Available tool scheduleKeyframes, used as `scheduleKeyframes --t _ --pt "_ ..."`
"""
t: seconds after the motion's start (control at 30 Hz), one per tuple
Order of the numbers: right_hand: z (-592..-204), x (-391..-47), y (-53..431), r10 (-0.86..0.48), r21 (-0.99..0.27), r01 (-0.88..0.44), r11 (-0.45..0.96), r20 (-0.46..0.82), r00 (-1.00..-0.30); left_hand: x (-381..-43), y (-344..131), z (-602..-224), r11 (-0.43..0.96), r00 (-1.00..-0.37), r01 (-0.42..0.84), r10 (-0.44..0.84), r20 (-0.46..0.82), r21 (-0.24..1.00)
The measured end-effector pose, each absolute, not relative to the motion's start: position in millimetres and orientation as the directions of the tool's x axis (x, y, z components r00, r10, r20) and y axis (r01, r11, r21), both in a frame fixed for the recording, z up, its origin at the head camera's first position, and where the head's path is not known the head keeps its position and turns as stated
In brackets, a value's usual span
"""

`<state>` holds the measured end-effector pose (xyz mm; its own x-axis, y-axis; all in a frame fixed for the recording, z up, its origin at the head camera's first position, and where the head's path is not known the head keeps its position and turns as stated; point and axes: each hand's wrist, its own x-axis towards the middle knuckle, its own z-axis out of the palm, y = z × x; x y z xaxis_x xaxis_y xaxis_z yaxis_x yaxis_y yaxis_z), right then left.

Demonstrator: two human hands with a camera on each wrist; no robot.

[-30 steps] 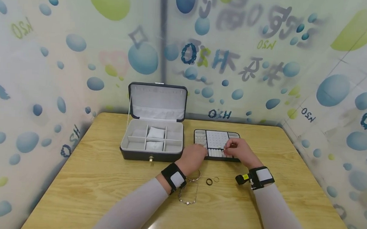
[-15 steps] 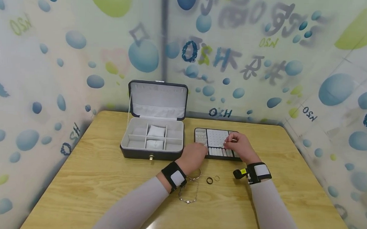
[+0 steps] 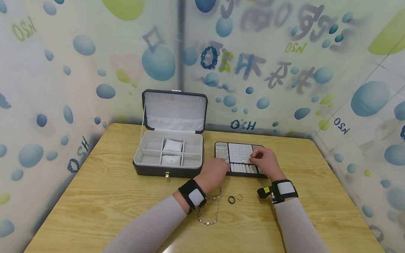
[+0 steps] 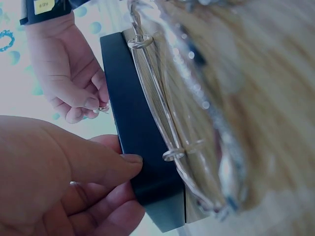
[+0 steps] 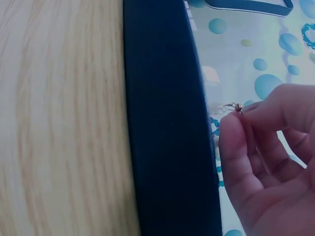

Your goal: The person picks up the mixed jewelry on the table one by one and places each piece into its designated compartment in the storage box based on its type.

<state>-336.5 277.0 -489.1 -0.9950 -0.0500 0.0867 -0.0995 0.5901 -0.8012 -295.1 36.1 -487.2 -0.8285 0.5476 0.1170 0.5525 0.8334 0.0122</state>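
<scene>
A black-sided jewelry tray (image 3: 240, 153) with pale compartments, a dotted pad and ring rolls lies on the table. My left hand (image 3: 214, 173) grips its left front corner; in the left wrist view the thumb (image 4: 106, 164) lies against the dark side, with fingers curled beyond it. Over the right part of the tray, my right hand (image 3: 266, 163) pinches a small metal earring (image 5: 237, 107) between thumb and fingertip. The earring shows a tiny bead and a thin wire; its far end is blurred. Whether it touches the pad cannot be told.
Left of the tray stands an open jewelry box (image 3: 167, 170) with two white cushions (image 3: 173, 145). Nearer lie a silver bangle (image 3: 216, 197), partly behind the left wrist, a star chain (image 3: 208, 223), a black ring (image 3: 231, 199) and a thin ring (image 3: 240, 197). Patterned walls enclose the table.
My right hand has lifted slightly from the tray's ring rolls and shifted toward the dotted pad, still pinching the earring. The left hand has stayed on the tray corner.
</scene>
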Motion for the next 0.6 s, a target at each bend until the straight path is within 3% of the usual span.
scheduleKeyframes --t 0.6 --pt "-480.5 -329.6 267.4 -0.032 -0.594 -0.12 0.795 0.156 -0.987 -294.2 35.3 -486.7 0.826 -0.82 0.563 0.556 0.134 0.013"
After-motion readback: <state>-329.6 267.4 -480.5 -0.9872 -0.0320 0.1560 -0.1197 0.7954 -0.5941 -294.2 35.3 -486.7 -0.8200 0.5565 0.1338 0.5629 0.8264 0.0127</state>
